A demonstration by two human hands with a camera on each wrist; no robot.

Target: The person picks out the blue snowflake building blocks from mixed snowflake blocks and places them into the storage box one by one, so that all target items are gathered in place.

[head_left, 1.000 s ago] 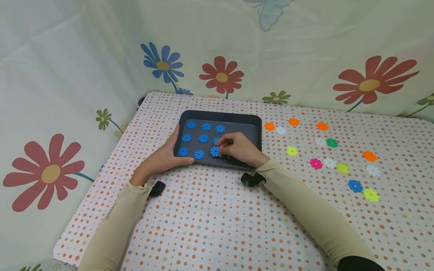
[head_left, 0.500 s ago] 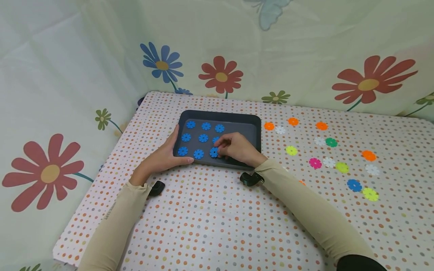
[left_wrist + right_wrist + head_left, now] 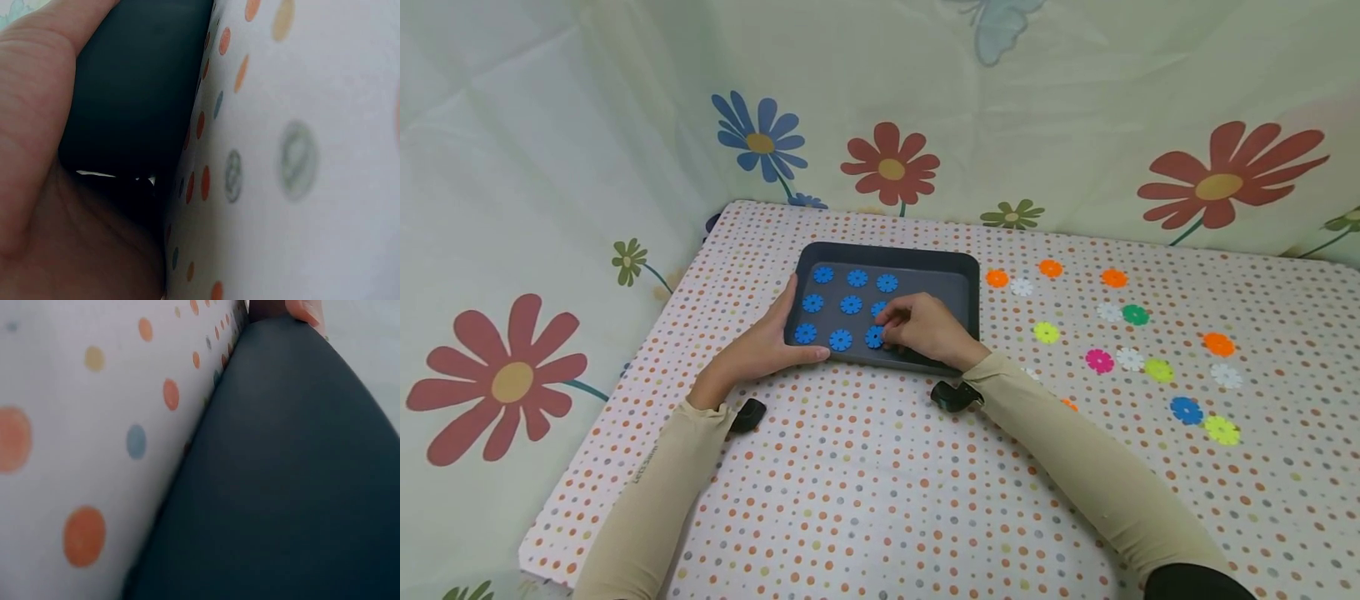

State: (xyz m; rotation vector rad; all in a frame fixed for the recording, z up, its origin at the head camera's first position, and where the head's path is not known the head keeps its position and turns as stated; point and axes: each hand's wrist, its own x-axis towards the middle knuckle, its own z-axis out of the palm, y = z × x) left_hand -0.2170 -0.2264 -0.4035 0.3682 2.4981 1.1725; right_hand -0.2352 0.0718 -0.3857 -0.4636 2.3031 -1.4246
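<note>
A dark grey baking tray (image 3: 917,260) lies on the dotted table, with blue notched plastic discs (image 3: 851,305) set out in rows inside it. My left hand (image 3: 765,342) holds the tray's near left corner, thumb over the front rim and fingers along the left side. In the left wrist view the left hand (image 3: 28,144) lies against the tray wall (image 3: 137,81). Over the tray's right half, my right hand (image 3: 928,329) pinches the edge of a blue disc (image 3: 873,337) in the front row. The right wrist view shows only the tray's outer wall (image 3: 281,456) and the left thumb (image 3: 304,309).
Loose discs lie right of the tray, among them an orange disc (image 3: 1050,268), a green disc (image 3: 1135,315), a pink disc (image 3: 1100,361), a white disc (image 3: 1227,376), a yellow disc (image 3: 1222,430) and a blue disc (image 3: 1187,410). A flowered curtain (image 3: 1075,108) hangs behind the table.
The front-row blue disc at my right fingertips has shifted very slightly left with the fingers. My left hand and the tray stay where they were.
</note>
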